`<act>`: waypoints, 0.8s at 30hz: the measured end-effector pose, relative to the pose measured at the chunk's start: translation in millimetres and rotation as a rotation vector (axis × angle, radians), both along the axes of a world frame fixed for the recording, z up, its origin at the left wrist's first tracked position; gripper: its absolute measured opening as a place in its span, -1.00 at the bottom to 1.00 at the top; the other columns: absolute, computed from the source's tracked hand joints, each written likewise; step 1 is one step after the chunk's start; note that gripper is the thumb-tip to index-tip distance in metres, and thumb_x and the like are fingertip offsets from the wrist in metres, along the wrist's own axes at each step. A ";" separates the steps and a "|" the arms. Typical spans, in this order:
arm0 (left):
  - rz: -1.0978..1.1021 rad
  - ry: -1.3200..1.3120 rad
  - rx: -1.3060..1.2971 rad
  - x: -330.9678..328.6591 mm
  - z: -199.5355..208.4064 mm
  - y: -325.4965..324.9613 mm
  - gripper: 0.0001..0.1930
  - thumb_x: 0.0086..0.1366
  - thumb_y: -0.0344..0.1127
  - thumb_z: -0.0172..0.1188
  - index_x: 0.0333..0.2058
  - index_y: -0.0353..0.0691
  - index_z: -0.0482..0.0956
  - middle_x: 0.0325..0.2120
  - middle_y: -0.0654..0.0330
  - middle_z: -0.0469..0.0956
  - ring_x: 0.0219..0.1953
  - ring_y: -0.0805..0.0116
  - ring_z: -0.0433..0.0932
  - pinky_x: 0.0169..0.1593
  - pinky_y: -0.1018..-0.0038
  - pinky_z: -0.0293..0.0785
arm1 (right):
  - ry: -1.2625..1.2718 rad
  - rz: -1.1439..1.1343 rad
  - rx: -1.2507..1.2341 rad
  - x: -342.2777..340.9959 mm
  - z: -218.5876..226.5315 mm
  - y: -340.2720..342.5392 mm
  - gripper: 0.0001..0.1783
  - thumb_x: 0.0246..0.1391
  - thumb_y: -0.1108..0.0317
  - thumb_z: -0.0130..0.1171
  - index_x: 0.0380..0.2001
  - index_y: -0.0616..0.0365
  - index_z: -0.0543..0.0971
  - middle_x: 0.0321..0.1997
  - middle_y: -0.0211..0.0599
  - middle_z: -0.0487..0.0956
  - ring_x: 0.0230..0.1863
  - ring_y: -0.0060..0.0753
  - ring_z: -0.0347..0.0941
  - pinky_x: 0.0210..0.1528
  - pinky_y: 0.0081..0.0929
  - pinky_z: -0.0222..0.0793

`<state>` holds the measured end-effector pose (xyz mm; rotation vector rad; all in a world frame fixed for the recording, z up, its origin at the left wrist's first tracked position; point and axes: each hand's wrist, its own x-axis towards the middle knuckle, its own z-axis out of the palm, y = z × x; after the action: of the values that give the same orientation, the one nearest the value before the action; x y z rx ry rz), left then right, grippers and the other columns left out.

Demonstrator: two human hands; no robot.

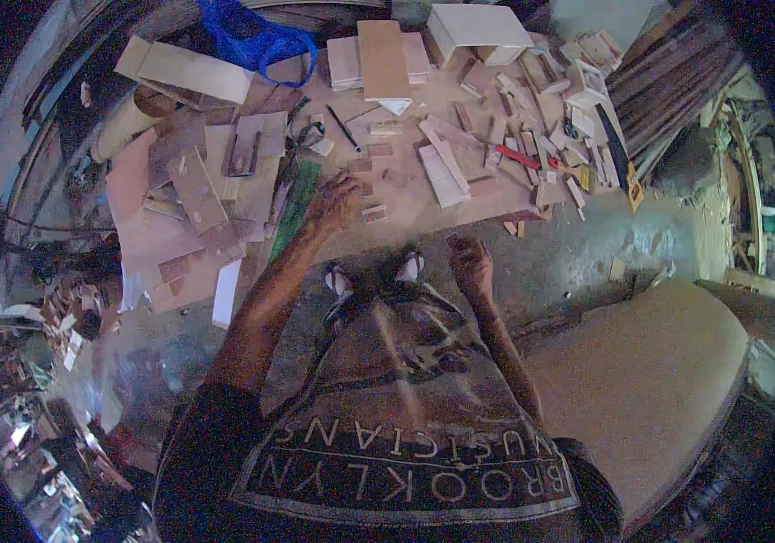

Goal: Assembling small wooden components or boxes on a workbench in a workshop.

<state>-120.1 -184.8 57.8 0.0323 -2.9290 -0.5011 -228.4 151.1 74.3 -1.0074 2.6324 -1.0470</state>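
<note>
My left hand (337,201) is over the front of the worktable (315,249), fingers bent and their tips at a small wooden block (366,189). Several similar blocks lie in a loose row beside it, among them a pale block (375,214) near the table edge and another block (385,129) farther back. In front of the table edge, lower and to the right, is my right hand (470,264). Its fingers are curled together; grain hides what they hold, if anything. Two pale wooden strips (443,167) lie on the table between and beyond my hands.
A black pen (344,128), stacked boards (382,63) and a pale box (478,34) lie farther back. At right are a red-handled tool (518,157), a handsaw (621,154) and wood offcuts. A blue bag (256,41) is back left. A large board (632,389) stands lower right.
</note>
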 end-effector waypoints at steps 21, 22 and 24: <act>0.439 0.249 -0.050 60.8 -59.5 46.5 -0.55 0.10 -0.33 0.22 0.02 -0.13 0.45 -0.14 0.01 0.53 -0.12 -0.02 0.49 -0.04 0.14 0.42 | 0.075 0.234 -0.088 0.2 21.3 -49.8 -0.69 -0.09 0.52 0.14 -0.18 0.20 0.50 -0.23 -0.11 0.56 -0.22 -0.12 0.53 -0.17 -0.31 0.45; 0.356 0.110 -0.153 57.8 -49.9 47.5 -0.58 0.13 -0.38 0.21 0.01 -0.14 0.46 -0.12 -0.03 0.53 -0.12 -0.04 0.50 -0.06 0.15 0.45 | 0.090 0.243 -0.081 0.5 23.1 -45.8 -0.70 -0.08 0.51 0.14 -0.19 0.20 0.50 -0.23 -0.10 0.56 -0.21 -0.09 0.52 -0.17 -0.28 0.44; 0.390 0.221 -0.138 51.9 -38.2 51.9 -0.55 0.14 -0.31 0.22 0.05 -0.10 0.43 -0.15 0.04 0.54 -0.14 0.05 0.51 -0.03 0.16 0.42 | 0.106 0.255 -0.075 4.2 22.1 -41.1 -0.71 -0.07 0.50 0.15 -0.19 0.19 0.50 -0.24 -0.10 0.55 -0.20 -0.06 0.51 -0.16 -0.25 0.43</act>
<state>-68.2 -132.9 19.6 0.4868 -2.6376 -0.2235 -224.2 110.0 96.4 -1.4064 2.4719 -1.0655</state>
